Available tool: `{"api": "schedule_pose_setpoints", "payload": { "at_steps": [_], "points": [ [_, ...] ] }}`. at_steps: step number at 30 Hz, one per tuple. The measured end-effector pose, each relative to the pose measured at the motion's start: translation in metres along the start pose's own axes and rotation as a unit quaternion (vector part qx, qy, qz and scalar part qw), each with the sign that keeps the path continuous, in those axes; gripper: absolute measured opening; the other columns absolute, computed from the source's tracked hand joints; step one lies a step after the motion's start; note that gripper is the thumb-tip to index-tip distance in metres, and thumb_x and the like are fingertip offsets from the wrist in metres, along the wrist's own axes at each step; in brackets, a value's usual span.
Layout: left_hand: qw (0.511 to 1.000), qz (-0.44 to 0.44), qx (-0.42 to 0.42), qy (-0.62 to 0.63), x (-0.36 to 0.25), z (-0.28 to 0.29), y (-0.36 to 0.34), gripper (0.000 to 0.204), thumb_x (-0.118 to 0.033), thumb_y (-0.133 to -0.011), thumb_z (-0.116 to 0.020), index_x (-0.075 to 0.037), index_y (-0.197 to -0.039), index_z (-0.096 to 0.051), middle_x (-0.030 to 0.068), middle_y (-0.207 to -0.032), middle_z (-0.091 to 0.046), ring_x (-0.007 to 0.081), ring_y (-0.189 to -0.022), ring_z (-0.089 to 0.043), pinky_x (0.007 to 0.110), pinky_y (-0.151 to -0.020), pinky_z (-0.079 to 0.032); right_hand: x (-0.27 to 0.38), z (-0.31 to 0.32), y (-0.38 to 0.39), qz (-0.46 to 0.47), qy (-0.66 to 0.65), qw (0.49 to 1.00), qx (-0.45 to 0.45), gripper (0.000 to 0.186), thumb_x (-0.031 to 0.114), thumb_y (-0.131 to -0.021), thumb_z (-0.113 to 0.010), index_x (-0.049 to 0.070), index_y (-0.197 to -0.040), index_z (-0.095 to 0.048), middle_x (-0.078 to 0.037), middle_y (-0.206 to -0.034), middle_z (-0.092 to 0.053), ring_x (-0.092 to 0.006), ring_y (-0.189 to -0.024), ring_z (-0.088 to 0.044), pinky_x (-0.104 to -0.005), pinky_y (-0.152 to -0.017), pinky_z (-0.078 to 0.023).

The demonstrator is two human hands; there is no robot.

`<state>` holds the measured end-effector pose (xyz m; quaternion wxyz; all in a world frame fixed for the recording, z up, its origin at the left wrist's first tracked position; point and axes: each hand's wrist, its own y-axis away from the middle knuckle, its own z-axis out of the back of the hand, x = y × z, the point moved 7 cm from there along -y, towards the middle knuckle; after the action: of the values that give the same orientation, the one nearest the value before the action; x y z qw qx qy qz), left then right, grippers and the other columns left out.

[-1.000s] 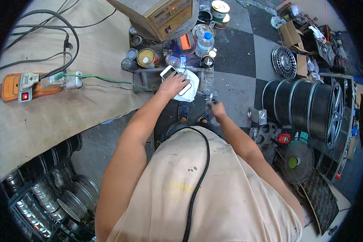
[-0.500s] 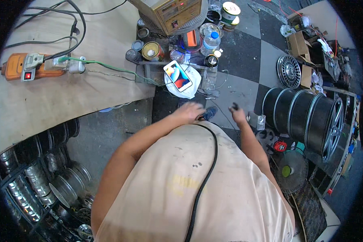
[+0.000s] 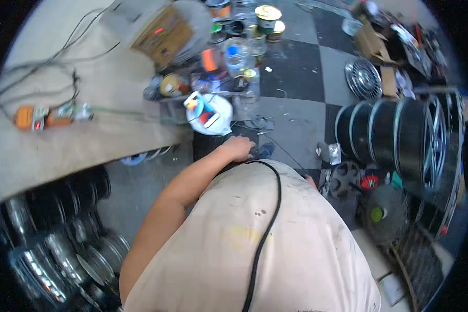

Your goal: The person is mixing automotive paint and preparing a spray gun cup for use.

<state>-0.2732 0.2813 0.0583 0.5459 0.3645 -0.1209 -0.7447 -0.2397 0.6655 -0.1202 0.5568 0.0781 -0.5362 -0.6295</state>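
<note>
My left hand (image 3: 238, 147) is low in front of my body, above my shoe (image 3: 265, 151), fingers apart and slightly bent, with nothing visible in it. Beyond it a smartphone (image 3: 207, 115) with a lit screen lies on a white cloth (image 3: 221, 117) at the edge of a low, cluttered stand. My right hand (image 3: 310, 182) is mostly hidden behind my body at the right; only a small part shows, so what it holds is unseen. A black cord (image 3: 277, 203) runs down over my shirt.
Left stands a wooden bench (image 3: 62, 161) with an orange power strip (image 3: 57, 121), cables and boxy device (image 3: 158, 39). Paint cans (image 3: 267, 26) and bottles crowd the stand. Right are black stacked rims (image 3: 382, 132), a hubcap (image 3: 364, 78) and a fan (image 3: 382, 213); metal rims (image 3: 96, 260) sit lower left.
My left hand left the phone, whose screen is now lit, and came down toward my body. My right hand moved back out of most of the view. The camera has shifted, blurring the scene.
</note>
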Motion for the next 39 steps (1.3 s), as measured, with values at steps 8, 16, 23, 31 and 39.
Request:
{"api": "schedule_pose_setpoints", "payload": {
  "at_steps": [8,16,23,31,39],
  "points": [
    [0.984,-0.088,-0.077,0.132,-0.052,0.024,-0.066,0.037,-0.023,-0.086,-0.065,-0.002,-0.116,-0.064,0.0183,-0.112,-0.068,0.0392,-0.099,-0.064,0.044,-0.086,-0.051,-0.045,0.039,-0.018,-0.055,-0.296,0.948,-0.104,0.035,0.029,-0.094,-0.063,-0.003,-0.108,-0.067,-0.014,-0.092,-0.070,-0.0234,-0.076,-0.064,-0.0330,-0.069,-0.051],
    [0.978,-0.141,-0.078,0.132,-0.087,0.066,-0.137,0.034,-0.021,-0.086,-0.065,0.001,-0.112,-0.066,0.0194,-0.109,-0.070,0.0367,-0.095,-0.066,0.041,-0.085,-0.051,-0.007,0.059,0.018,-0.091,-0.152,0.977,-0.120,0.041,0.034,-0.093,-0.062,0.000,-0.116,-0.068,-0.015,-0.103,-0.072,-0.0271,-0.085,-0.068,-0.0354,-0.080,-0.053],
    [0.984,-0.145,-0.001,0.102,-0.092,0.080,-0.217,0.035,-0.027,-0.089,-0.062,0.002,-0.109,-0.066,0.0205,-0.103,-0.070,0.0378,-0.089,-0.065,0.043,-0.082,-0.051,-0.038,0.073,-0.022,-0.132,-0.235,0.959,-0.093,0.040,0.033,-0.093,-0.063,0.000,-0.114,-0.068,-0.013,-0.098,-0.072,-0.0245,-0.081,-0.066,-0.0344,-0.076,-0.052],
    [0.980,0.023,0.035,0.194,0.011,0.115,-0.291,0.042,-0.035,-0.092,-0.059,0.000,-0.112,-0.066,0.0202,-0.106,-0.070,0.0364,-0.093,-0.066,0.043,-0.081,-0.051,-0.021,0.233,-0.057,-0.185,-0.236,0.943,-0.141,0.042,0.037,-0.092,-0.064,0.005,-0.120,-0.066,-0.011,-0.094,-0.070,-0.0230,-0.074,-0.063,-0.0365,-0.067,-0.052],
    [0.981,0.139,0.064,0.120,0.072,0.176,-0.349,0.046,-0.042,-0.092,-0.057,-0.001,-0.106,-0.069,0.0168,-0.090,-0.071,0.0341,-0.079,-0.067,0.044,-0.074,-0.053,0.095,0.394,-0.119,-0.053,-0.470,0.852,-0.224,0.032,0.022,-0.097,-0.061,0.001,-0.121,-0.064,-0.007,-0.096,-0.068,-0.0125,-0.077,-0.059,-0.0252,-0.066,-0.049]
  ]
}}
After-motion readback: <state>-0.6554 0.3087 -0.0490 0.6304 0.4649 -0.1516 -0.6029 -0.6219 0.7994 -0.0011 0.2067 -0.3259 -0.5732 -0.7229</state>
